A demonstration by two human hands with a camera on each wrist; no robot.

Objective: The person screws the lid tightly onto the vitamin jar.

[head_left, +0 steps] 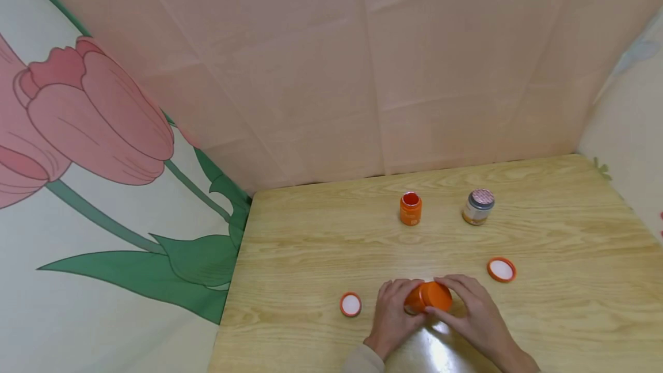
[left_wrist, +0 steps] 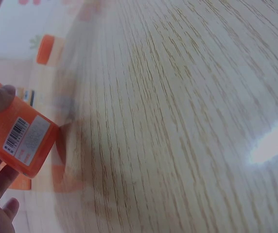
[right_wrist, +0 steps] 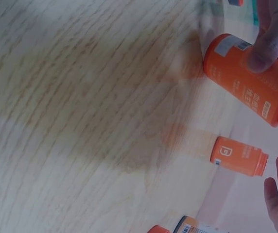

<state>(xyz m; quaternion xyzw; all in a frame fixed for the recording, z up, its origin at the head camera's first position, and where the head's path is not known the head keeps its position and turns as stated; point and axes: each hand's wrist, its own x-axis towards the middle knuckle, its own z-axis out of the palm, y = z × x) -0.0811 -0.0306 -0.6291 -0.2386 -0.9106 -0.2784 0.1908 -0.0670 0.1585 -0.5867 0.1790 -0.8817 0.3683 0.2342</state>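
The orange bottle (head_left: 416, 300) is located at the lower center-right of the head frame, tilted, with its orange cap (head_left: 437, 296) fitted and directed toward the right. In the left wrist frame it lies at the left edge, showing a white label (left_wrist: 26, 140) with a barcode; in the right wrist frame it occupies the upper right. Whether its base touches the surface (head_left: 311, 246) cannot be told. The left hand (head_left: 391, 318) holds the bottle body, its grip curled round the wall with the thumb pressed against the side. The right hand (head_left: 479, 318) is at the cap, its grip pinching the cap between thumb and forefinger. A sleeve (head_left: 364, 360) covers the left wrist. Left of the hands lies a small lid (head_left: 350, 304), white inner face up; a larger lid (head_left: 501, 269) lies likewise to their upper right. Above the hands in the head frame, an uncapped orange jar (head_left: 411, 212) stands upright; to its right stands a grey-necked jar (head_left: 477, 210) with a pink patterned top. A pink cloth (head_left: 311, 73) fills the upper frame; a tulip-printed cloth (head_left: 103, 206) hangs at the left.
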